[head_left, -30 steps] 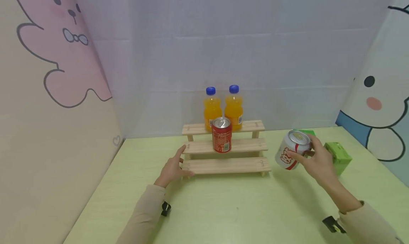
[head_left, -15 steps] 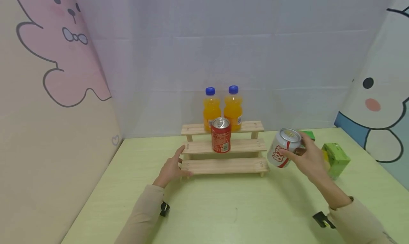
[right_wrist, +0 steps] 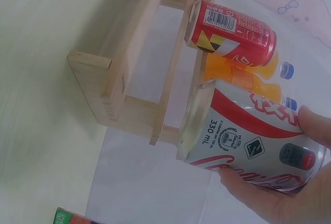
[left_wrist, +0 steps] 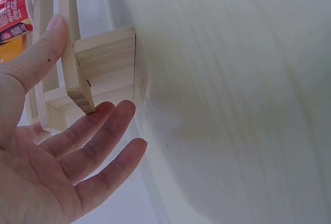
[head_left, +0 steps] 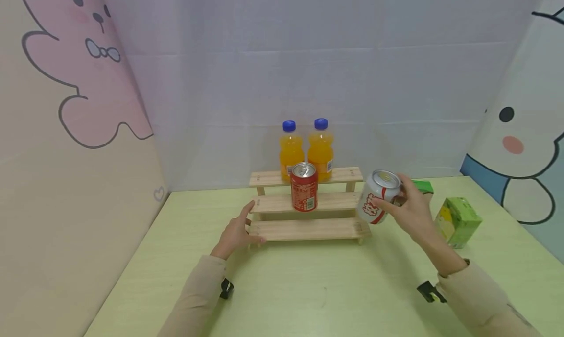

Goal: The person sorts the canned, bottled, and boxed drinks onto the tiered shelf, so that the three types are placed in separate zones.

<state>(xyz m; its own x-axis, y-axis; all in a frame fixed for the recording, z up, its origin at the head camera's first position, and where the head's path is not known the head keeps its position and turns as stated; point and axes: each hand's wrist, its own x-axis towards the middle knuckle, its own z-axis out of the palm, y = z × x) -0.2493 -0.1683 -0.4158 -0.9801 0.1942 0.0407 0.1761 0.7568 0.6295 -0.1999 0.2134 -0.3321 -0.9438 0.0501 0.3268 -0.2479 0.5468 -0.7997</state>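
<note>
My right hand [head_left: 416,212] grips a white-and-red Coca-Cola can [head_left: 374,200], thumb in front and fingers behind. The can hangs slightly tilted off the right end of the three-tier wooden shelf [head_left: 308,230], its base facing the tiers in the right wrist view. My left hand [head_left: 233,234] is at the shelf's left end. In the left wrist view its thumb [left_wrist: 44,53] lies against the lowest plank, while the other fingers spread loosely beside the end. A red Coca-Cola can [head_left: 304,190] stands upright on the middle tier.
Two orange juice bottles [head_left: 320,156] with blue caps stand on the top tier. Right of the shelf, a green carton [head_left: 459,222] stands on the table [head_left: 308,288]; another green-topped package [head_left: 424,187] is partly hidden behind my right hand. A curtain [head_left: 273,82] hangs behind.
My right hand has carried the white can leftward and slightly up, closer to the shelf's right end. More of the green carton now shows. My left hand stays at the shelf.
</note>
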